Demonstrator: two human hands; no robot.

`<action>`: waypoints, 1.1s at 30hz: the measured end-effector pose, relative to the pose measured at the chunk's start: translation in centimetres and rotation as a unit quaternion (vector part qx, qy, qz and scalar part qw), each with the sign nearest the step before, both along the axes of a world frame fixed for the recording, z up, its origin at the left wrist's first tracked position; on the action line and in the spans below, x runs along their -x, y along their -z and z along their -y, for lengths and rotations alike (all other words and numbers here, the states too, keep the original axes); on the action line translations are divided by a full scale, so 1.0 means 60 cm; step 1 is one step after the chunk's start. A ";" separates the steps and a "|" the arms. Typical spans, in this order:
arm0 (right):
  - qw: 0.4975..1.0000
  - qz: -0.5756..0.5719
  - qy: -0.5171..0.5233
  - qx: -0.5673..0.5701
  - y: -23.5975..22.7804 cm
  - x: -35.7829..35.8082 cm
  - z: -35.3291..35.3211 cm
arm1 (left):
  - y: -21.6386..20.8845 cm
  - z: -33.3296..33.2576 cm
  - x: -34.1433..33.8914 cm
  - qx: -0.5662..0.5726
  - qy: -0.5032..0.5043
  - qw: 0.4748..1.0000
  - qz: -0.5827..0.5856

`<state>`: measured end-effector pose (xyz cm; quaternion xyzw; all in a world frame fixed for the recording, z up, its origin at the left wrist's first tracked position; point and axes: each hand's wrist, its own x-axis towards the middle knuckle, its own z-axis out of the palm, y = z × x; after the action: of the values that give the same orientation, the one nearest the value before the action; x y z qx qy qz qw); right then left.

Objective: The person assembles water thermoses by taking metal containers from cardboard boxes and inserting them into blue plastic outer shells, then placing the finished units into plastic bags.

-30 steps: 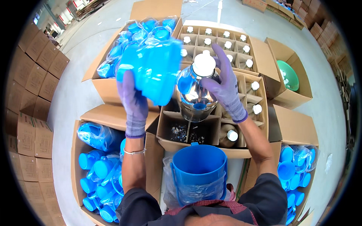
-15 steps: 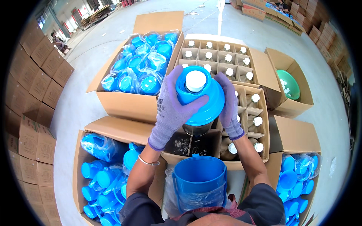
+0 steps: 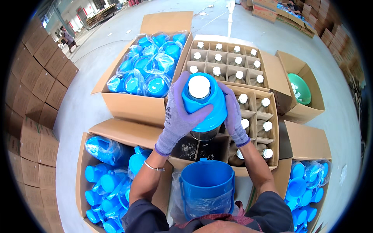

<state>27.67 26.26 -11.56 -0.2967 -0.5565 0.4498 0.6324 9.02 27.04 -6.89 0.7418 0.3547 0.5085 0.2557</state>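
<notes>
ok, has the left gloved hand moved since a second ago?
Yes: the left gloved hand went right, from left of the near divided carton to over its left side.

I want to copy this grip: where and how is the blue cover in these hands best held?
Probably grip the cover by its opposite sides, left hand from the left, right hand from the right: it is round and roughly upright, and the white cap occupies its top opening.
</notes>
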 end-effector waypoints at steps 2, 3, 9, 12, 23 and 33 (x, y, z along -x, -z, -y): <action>1.000 0.015 0.013 0.005 0.012 0.002 -0.004 | 0.014 0.002 0.008 -0.002 0.008 1.000 0.018; 0.996 0.067 0.051 -0.003 0.020 0.000 -0.002 | 0.024 0.004 0.010 -0.005 0.003 1.000 0.024; 0.998 0.011 0.055 -0.005 0.057 0.002 -0.020 | 0.013 0.025 0.021 -0.109 -0.052 0.991 -0.053; 0.999 0.006 0.052 -0.006 0.062 0.011 -0.020 | 0.038 0.036 0.047 -0.030 -0.038 0.997 -0.051; 0.998 0.012 0.066 -0.016 0.062 0.003 -0.013 | 0.072 0.030 0.085 -0.016 0.080 0.992 -0.095; 0.999 -0.008 0.034 -0.036 0.048 0.025 -0.008 | 0.094 0.054 0.088 0.052 0.043 0.997 -0.032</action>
<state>26.16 26.73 -14.47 -0.2891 -0.5568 0.4105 0.6617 3.71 23.79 -12.53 0.7577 0.3565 0.4543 0.3039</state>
